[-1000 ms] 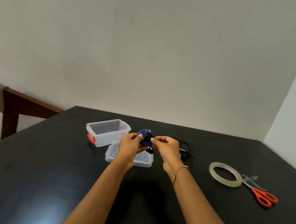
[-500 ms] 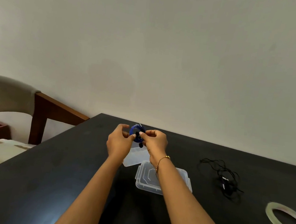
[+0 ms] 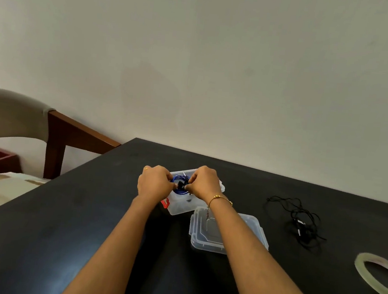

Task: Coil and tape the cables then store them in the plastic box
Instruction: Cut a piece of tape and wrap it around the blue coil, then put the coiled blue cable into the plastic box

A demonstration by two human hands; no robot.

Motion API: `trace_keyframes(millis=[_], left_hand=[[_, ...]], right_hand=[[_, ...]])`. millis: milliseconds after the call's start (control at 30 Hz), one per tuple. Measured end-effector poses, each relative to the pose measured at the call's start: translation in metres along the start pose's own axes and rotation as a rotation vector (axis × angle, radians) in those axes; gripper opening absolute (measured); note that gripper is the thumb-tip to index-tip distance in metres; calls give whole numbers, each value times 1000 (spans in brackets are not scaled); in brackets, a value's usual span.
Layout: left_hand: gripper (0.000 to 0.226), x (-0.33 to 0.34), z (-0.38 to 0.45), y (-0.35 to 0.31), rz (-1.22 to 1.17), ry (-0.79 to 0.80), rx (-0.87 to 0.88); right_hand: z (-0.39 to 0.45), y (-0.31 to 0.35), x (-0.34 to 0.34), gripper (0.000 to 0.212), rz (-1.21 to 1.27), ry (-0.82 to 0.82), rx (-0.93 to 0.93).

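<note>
A coiled blue cable [image 3: 179, 184] with a black plug sits between my two hands, over the open clear plastic box [image 3: 182, 205] with a red latch. My left hand [image 3: 154, 182] pinches the coil from the left, and my right hand [image 3: 204, 182] pinches it from the right, both with curled fingers. Whether the coil touches the box floor is hidden by my hands. A loose black cable [image 3: 300, 220] lies tangled on the dark table [image 3: 60, 228] to the right. A roll of clear tape [image 3: 378, 274] lies at the far right.
The box's clear lid [image 3: 224, 234] lies flat just right of the box, partly under my right forearm. A wooden chair [image 3: 52, 136] stands past the table's left corner. A pale wall runs behind the table's far edge.
My hands carried the blue coil leftward and down over the open box. The view swung left, so the scissors left the frame and the chair came in.
</note>
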State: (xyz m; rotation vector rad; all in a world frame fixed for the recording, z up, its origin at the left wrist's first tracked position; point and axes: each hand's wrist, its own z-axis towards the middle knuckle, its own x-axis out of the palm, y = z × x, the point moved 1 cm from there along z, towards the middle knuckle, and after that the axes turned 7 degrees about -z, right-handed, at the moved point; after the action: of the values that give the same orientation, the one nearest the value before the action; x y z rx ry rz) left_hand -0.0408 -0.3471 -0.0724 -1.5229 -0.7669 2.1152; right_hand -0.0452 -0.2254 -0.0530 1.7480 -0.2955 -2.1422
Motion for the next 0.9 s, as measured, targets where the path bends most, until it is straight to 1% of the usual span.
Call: trace_keyframes(millis=[133,267,367,533,600,667,733,833,900], left_hand=[[29,-8,-11,-8,131,109,7],[31,-9,-22,-20,333,122,30],[28,-3,-29,-27,433,139,48],[46,1,-28,-27,518,183,83],[49,1,-25,-26,529,219,90],[48,0,-24,-25,541,235,107],[45,-1,-26,-25,537,208,140],[38,-1,-33,-28,463,69,231],[32,3,-42,-34,346,-54,303]], right_hand=[[-13,-1,-8,27,-98,99,24],[-20,0,-12,32,-143,154,46],[-19,2,-14,32,-177,170,39],[-16,2,-6,36,-226,214,83],[-15,0,-1,37,-223,226,90],[-16,0,0,35,-220,183,70],[-19,0,-1,30,-190,95,49],[-26,-6,-7,19,-64,-90,28],[-34,-14,-13,17,-2,-212,15]])
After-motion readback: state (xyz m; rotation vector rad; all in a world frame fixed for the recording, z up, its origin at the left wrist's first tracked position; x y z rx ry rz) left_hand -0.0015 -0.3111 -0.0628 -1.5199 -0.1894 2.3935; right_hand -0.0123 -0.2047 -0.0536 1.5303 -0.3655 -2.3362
